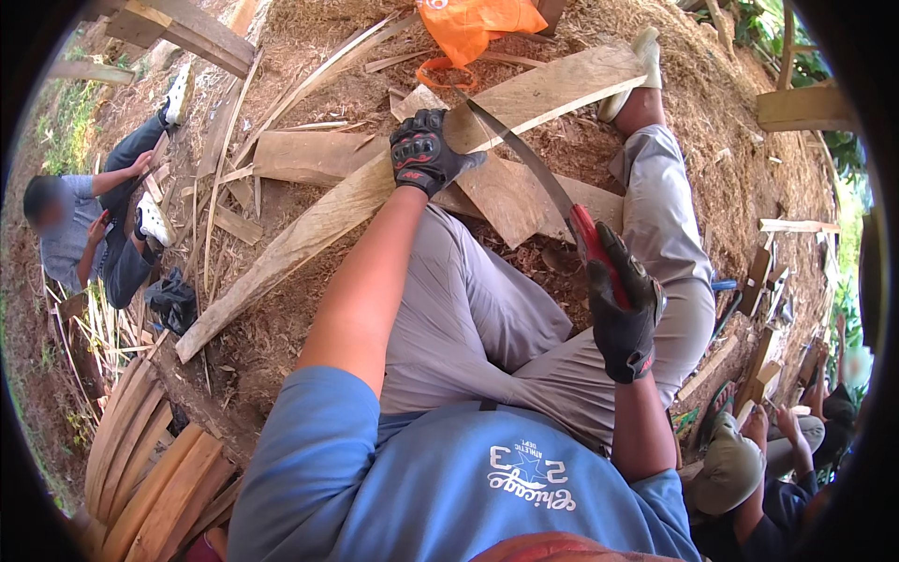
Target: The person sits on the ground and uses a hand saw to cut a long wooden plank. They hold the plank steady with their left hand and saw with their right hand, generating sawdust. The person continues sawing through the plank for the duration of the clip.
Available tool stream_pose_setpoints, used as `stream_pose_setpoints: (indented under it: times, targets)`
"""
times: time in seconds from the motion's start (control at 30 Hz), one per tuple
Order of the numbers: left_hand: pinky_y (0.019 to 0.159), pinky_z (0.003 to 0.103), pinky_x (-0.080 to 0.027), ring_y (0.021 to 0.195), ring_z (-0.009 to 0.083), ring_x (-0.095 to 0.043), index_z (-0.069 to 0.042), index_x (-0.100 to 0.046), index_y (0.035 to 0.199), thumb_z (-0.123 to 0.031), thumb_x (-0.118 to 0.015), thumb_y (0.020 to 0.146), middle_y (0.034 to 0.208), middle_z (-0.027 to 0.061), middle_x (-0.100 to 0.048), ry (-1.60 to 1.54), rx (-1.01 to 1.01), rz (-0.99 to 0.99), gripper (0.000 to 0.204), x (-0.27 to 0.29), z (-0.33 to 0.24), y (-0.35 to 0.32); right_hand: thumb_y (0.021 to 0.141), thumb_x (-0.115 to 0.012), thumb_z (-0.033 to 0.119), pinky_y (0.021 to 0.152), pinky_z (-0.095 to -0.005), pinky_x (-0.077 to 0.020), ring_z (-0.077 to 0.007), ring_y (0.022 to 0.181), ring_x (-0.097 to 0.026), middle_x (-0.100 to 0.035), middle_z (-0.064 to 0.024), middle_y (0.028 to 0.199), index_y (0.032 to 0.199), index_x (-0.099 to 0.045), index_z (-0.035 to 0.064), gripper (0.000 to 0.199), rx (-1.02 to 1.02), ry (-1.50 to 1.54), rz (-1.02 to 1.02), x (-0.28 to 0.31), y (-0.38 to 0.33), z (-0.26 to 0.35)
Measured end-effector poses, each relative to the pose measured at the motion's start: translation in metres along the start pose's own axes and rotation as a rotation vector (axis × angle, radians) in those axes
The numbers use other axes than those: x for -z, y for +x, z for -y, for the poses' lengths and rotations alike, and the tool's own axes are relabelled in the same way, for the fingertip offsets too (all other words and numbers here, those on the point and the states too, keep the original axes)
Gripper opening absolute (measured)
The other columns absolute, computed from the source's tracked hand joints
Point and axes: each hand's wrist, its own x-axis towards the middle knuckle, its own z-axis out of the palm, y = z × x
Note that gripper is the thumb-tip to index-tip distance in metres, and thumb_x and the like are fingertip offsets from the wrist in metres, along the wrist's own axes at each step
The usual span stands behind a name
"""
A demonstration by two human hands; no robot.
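A long wooden plank slants from the lower left up to my foot at the upper right. My left hand, in a black glove with red marks, grips it near the middle, fingers over the far edge and thumb spread along it. In my gloved right hand is the red handle of a curved pruning saw. Its thin blade points up and left, with the tip by the plank just right of my left hand. Whether the teeth touch the wood I cannot tell.
More boards lie beneath the plank on sawdust-covered ground. An orange bag is at the top. One person sits at the left, others at the lower right. Curved wood pieces are stacked lower left, near a black plastic bag.
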Motion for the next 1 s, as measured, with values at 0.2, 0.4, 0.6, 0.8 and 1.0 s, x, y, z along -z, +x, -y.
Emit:
stream_pose_setpoints:
  times: [0.2,0.4,0.6,0.8,1.0]
  targets:
    - [0.112,0.050,-0.051,0.130,0.0347,-0.065,-0.012,-0.068,0.142,-0.076,-0.089,0.068,0.136,0.0144,-0.068,0.056,-0.021,0.000,0.100,-0.002,-0.001,0.003,0.099,-0.073,0.008,0.083,-0.0373,-0.0623,-0.0240,0.093,-0.083,-0.083,-0.0190,0.110,0.144,-0.072,0.0060,0.045,-0.099,0.015,0.028,0.003,0.004,0.004]
    - [0.110,0.050,-0.052,0.127,0.0351,-0.066,-0.016,-0.070,0.140,-0.077,-0.088,0.069,0.137,0.0146,-0.068,0.044,-0.019,-0.027,0.095,-0.005,0.010,0.000,0.100,-0.072,0.016,0.084,-0.0401,-0.0617,-0.0315,0.093,-0.082,-0.082,-0.0218,0.110,0.142,-0.074,0.0106,0.042,-0.125,0.105,0.149,-0.033,0.027,0.006]
    - [0.102,0.050,-0.051,0.115,0.0339,-0.069,-0.015,-0.071,0.127,-0.072,-0.091,0.066,0.119,0.0126,-0.070,-0.037,-0.090,-0.164,0.086,-0.018,0.009,0.006,0.101,-0.072,0.022,0.084,-0.0415,-0.0617,-0.0372,0.098,-0.081,-0.081,-0.0225,0.111,0.142,-0.074,0.0127,0.042,-0.073,0.116,0.073,-0.133,0.111,-0.007]
    - [0.101,0.050,-0.052,0.114,0.0333,-0.070,-0.015,-0.071,0.127,-0.068,-0.090,0.071,0.119,0.0118,-0.070,-0.028,-0.103,-0.200,0.079,-0.026,0.019,0.003,0.104,-0.073,0.029,0.096,-0.0394,-0.0602,-0.0306,0.110,-0.080,-0.082,-0.0199,0.121,0.147,-0.072,0.0151,0.046,-0.258,0.321,0.121,-0.141,0.126,-0.027]
    - [0.103,0.049,-0.053,0.116,0.0313,-0.069,-0.015,-0.071,0.128,-0.070,-0.089,0.071,0.121,0.0114,-0.070,0.015,-0.106,-0.179,0.081,-0.023,0.019,0.004,0.106,-0.071,0.027,0.095,-0.0387,-0.0591,-0.0266,0.110,-0.079,-0.079,-0.0204,0.129,0.152,-0.068,0.0167,0.047,-0.316,0.363,0.105,-0.163,0.093,-0.039]
